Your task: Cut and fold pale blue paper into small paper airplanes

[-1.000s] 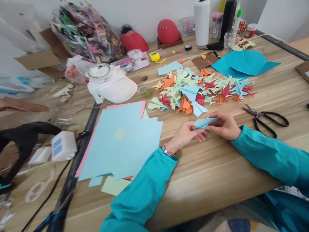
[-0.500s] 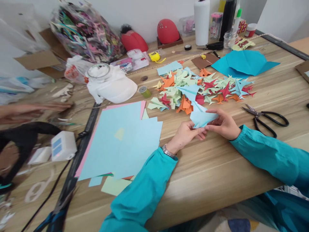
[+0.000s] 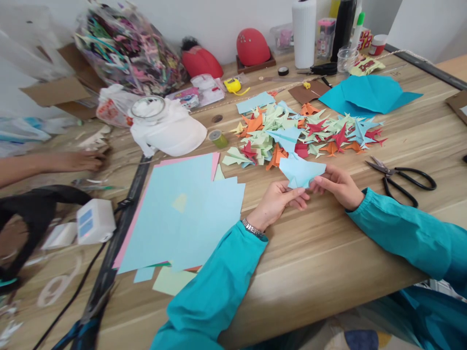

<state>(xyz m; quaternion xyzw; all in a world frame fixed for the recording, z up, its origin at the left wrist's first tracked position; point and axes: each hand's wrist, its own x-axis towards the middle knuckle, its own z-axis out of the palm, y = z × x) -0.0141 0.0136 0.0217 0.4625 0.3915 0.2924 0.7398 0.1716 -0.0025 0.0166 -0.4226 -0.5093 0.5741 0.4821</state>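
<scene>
Between my two hands is a light blue folded paper [image 3: 302,170], held just above the table. My left hand [image 3: 279,201] pinches its lower left edge, with a metal watch on that wrist. At its right corner, my right hand [image 3: 339,185] grips the paper between thumb and fingers. Right behind it spreads a pile of folded paper planes [image 3: 264,141] in pale green, orange, red and light blue. Left of my hands lies a stack of light blue paper sheets [image 3: 204,214], pink showing at its edge.
Black-handled scissors [image 3: 397,175] lie open at the right. A large blue folded paper [image 3: 372,97] sits behind the pile. Another person's hand [image 3: 82,160] is at the left, beyond a dark table edge strip [image 3: 133,192]. A white bag [image 3: 175,129] holds a glass jar.
The folded paper has turned in my hands and shows more of its flat face. My right hand's fingers have shifted. At the left, the other person's hand has moved slightly.
</scene>
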